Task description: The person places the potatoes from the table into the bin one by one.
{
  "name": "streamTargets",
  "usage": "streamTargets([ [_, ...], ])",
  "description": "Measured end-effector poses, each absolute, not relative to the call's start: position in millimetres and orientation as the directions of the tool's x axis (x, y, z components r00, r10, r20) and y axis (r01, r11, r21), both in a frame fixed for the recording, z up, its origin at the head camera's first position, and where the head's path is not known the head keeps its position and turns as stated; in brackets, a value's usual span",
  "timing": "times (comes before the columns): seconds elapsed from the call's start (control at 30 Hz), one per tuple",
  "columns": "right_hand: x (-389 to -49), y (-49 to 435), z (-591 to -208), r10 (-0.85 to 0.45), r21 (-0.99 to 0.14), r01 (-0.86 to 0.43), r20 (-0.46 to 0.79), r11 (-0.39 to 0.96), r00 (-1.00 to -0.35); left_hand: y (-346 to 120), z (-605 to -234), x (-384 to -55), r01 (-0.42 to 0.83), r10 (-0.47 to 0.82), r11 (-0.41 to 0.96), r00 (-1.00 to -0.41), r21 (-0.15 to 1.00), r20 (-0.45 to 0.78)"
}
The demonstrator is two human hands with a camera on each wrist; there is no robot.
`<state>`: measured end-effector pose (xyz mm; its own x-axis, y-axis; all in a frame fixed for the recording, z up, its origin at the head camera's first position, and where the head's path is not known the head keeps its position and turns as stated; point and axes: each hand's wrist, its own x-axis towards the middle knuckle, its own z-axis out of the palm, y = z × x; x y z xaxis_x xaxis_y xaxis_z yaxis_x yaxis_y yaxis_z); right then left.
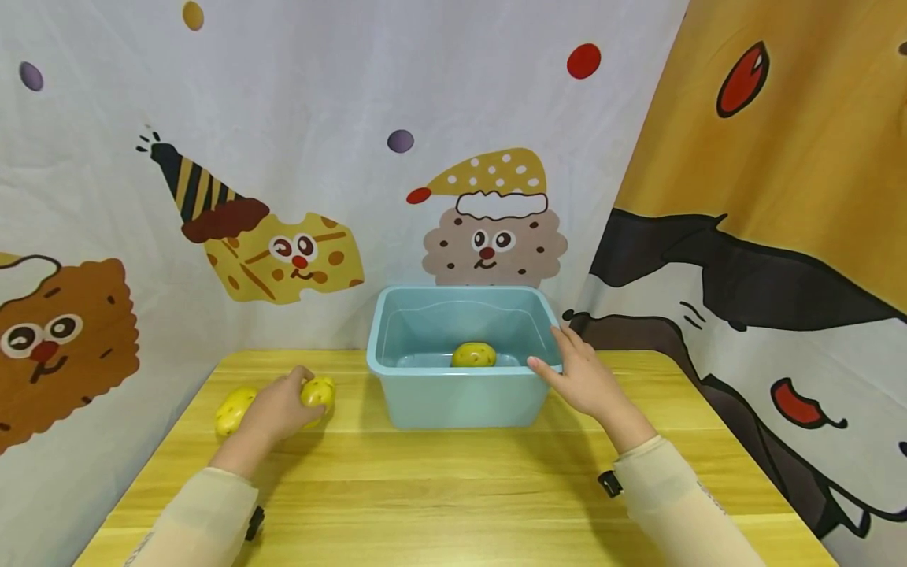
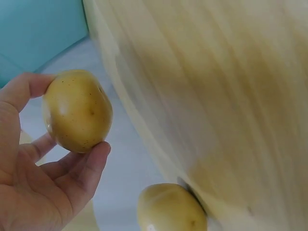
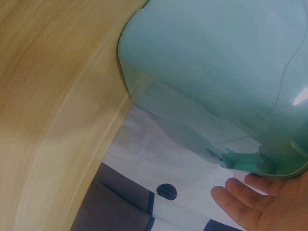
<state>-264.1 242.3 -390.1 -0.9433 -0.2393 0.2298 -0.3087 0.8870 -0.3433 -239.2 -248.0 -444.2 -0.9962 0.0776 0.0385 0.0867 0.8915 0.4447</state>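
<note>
My left hand [image 1: 282, 403] holds a yellow potato [image 1: 318, 400] between thumb and fingertips at the left of the table. The left wrist view shows this potato [image 2: 78, 111] whole, with small dark specks. A second potato [image 1: 235, 411] lies on the table just left of that hand, partly hidden behind it in the head view. One more potato [image 1: 474, 354] rests inside the light-blue plastic bin [image 1: 464, 402]. At the bin's right front corner, my right hand [image 1: 584, 374] touches the rim, its fingers fairly straight and its thumb spread over the front edge.
The bin stands near the back edge of the wooden table [image 1: 453, 488]. Close behind it hangs a white cloth [image 1: 305, 94] printed with cartoon figures, which also runs along the left and right sides.
</note>
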Motion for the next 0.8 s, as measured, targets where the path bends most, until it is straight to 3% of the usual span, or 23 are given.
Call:
streamTargets([
  [0.8,-262.5,241.3,-386.9,-0.234,-0.355,-0.298,0.213,0.886,-0.949,-234.2,-416.5,-233.2,0.166,0.126,0.913,-0.984,0.373,0.13],
])
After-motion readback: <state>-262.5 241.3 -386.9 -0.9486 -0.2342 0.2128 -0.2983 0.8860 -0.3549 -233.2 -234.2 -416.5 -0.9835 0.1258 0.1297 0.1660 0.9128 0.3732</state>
